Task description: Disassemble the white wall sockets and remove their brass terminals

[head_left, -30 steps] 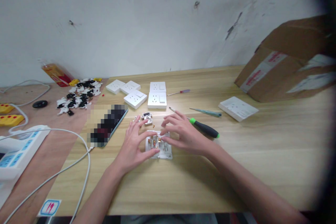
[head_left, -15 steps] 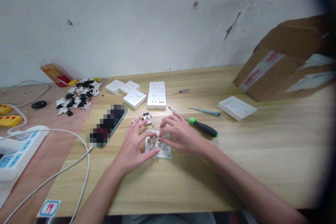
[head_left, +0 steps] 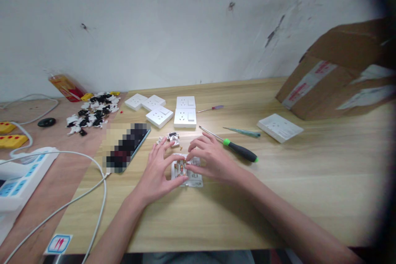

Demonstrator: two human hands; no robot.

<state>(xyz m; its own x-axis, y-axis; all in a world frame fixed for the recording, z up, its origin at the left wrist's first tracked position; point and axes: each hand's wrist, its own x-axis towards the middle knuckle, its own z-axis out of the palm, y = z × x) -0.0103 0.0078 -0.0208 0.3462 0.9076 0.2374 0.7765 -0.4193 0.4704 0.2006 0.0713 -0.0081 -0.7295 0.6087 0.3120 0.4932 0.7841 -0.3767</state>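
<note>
An opened wall socket (head_left: 195,179) lies back side up on the table, its white housing showing brass-coloured contacts (head_left: 181,168) in the left half. Around that half my left hand (head_left: 159,173) is curved, with index finger at the far edge and thumb at the near edge, gripping it. My right hand (head_left: 213,159) reaches in from the right, thumb and index finger pinched close over the contacts; whatever is between the fingertips is too small to make out. Just beyond the left fingers sit small white socket inserts (head_left: 174,138) and a tiny brass piece (head_left: 181,148).
Behind are several white sockets (head_left: 159,116), with another socket (head_left: 280,127) to the right. A green-black screwdriver (head_left: 241,150) and two slimmer screwdrivers lie near my right hand. Left are a phone (head_left: 133,148), cables, a power strip (head_left: 31,173) and a part pile (head_left: 93,111). A cardboard box (head_left: 328,78) stands right.
The right fingertips have shifted slightly left and down onto the contacts; a brass-coloured bit seen beside them before is now covered. The left hand keeps its place.
</note>
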